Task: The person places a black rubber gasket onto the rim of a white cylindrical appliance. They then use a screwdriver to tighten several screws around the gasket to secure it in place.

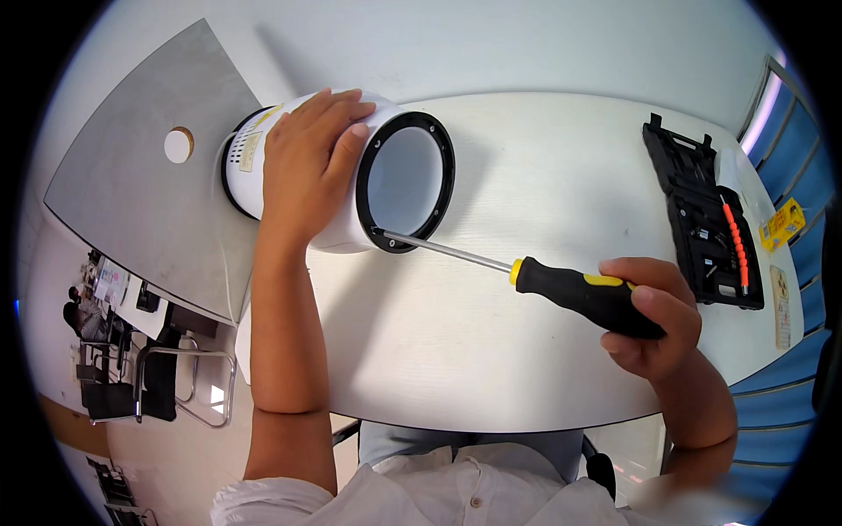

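Observation:
A white rounded appliance (pixel 340 230) lies on its side at the table's far left, its black-rimmed round end (pixel 450 175) facing right. Small screws sit around the black rim, and vent slots and a label show at the other end. My left hand (pixel 309 162) is over the top of it, fingers and thumb curved against the shell, gripping it. In my right hand (pixel 658 307) is a black and yellow screwdriver (pixel 561 287), held by the handle's end. Its steel shaft points left, and the tip meets a screw hole low on the rim; whether it is seated, I cannot tell.
To the right lies an open black tool case (pixel 702 219) with bits and an orange flexible shaft (pixel 735 241). Beyond it are a small yellow box (pixel 782 224) and a flat pale strip (pixel 781 307). A grey tabletop (pixel 149 202) adjoins at left, with a cable hanging over it.

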`<state>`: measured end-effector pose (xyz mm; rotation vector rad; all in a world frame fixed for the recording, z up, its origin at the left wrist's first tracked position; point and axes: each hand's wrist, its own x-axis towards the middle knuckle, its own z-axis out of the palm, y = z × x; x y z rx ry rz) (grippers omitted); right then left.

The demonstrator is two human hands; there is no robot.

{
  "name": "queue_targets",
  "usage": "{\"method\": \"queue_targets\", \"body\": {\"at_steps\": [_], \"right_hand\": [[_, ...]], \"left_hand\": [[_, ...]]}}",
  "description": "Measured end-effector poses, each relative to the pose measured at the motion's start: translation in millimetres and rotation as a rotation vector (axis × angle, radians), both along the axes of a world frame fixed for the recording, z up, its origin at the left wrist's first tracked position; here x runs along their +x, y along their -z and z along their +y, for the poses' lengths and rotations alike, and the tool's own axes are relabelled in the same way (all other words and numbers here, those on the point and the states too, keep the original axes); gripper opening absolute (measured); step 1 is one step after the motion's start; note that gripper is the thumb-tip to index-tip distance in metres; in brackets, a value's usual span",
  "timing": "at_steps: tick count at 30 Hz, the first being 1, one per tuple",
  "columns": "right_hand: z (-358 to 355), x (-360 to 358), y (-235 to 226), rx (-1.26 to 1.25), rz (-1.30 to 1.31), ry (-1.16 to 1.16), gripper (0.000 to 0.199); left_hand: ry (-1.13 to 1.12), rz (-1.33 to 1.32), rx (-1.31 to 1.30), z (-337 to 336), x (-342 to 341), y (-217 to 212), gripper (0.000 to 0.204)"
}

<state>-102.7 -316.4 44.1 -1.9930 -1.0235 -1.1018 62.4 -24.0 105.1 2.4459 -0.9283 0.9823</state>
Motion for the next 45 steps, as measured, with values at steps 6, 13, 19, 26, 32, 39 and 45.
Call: {"method": "queue_targets", "body": {"at_steps": [6,13,19,26,32,39,45], "right_hand": [[-12.2,-4.9,1.0,-0.025,0.114,0.050,0.034],[4.6,2.4,3.4,0.080,-0.049,-0.093,0.034],[0.1,-13.9,-6.4,-0.129,0.104,0.110,0.048],[7.4,-1.8,9.5,0.123,-0.003,-0.163,0.043],[-2.7,-10.0,-1.2,-0.122,0.034,0.095,0.051],[14.0,8.2,10.8,0.192,-0.093,-0.084,0.041],[4.2,-4.0,6.5,0.035,-0.035,-0.028,0.038]], "left_hand": [[0.022,-0.030,0.000,-0.3,-0.3,-0.7,0.029],[-0.024,-0.066,0.018,-1.7,-7.2,2.5,0.029],[-0.083,-0.080,0.014,0.1,-13.1,6.3,0.031],[-0.056,-0.103,-0.005,2.0,-17.6,11.1,0.030],[-0.061,-0.118,0.003,4.5,-18.9,11.4,0.029],[-0.057,-0.113,0.006,3.1,-16.8,11.0,0.029],[-0.060,-0.111,0.007,3.3,-17.3,10.8,0.030]]}}
